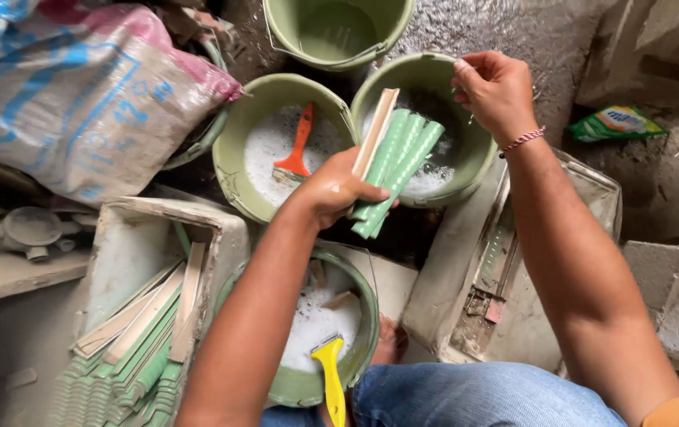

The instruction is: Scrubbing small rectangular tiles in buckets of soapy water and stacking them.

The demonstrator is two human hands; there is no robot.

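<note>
Still risky: left hand (331, 190) grips green strips (395, 170) w/ a pale one over soapy bucket (478, 162); wet grip could slip. Right hand (493, 91) pinched shut at its rim.

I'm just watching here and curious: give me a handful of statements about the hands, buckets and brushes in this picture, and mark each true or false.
1. The left hand holds green ribbed strips. True.
2. The right hand holds the orange-handled brush. False: that brush lies in the foamy bucket, untouched; the right hand is at the rim of the neighbouring bucket.
3. A yellow-handled brush rests in the nearest bucket. True.
4. The top bucket is full of foam. False: no foam shows inside it.
5. More green strips are stacked at lower left. True.
</note>
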